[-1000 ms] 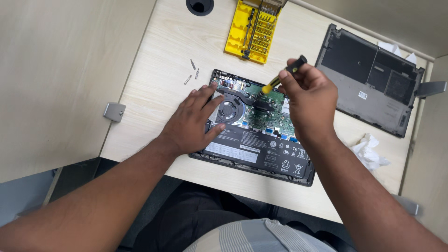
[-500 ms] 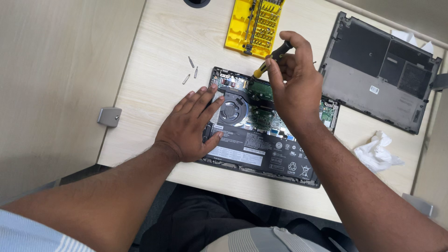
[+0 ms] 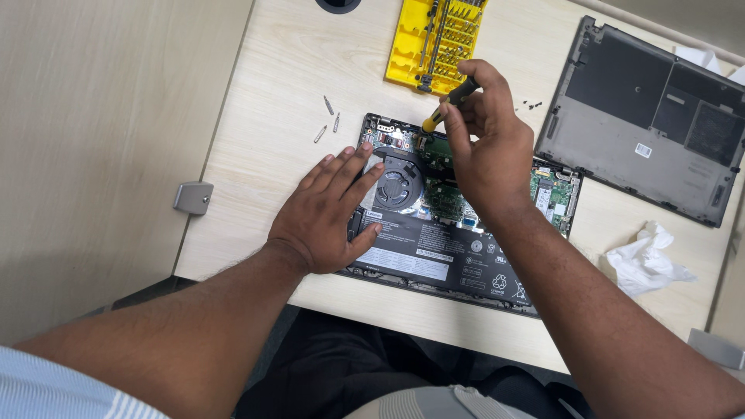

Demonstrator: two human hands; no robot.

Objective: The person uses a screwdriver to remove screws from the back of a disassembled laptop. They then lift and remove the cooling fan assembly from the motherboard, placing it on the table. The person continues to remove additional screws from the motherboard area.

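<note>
right hand (image 3: pixel 489 147) pinches yellow-black screwdriver (image 3: pixel 448 104), tip on opened laptop (image 3: pixel 434 233) mid-desk | left hand (image 3: pixel 330 213) flat, holding nothing, beside fan (image 3: pixel 398 188) | pale wood desk (image 3: pixel 264 147): bit case (image 3: pixel 423 39), removed cover (image 3: pixel 644 116), tissue (image 3: pixel 644 260) | screwdriver tip hidden; case cut off

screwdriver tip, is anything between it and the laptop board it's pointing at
Nothing visible. The right hand holds the screwdriver with its yellow tip down at the top edge of the opened laptop, close to the circuit board. The left hand lies flat beside the fan, off that path.
</note>
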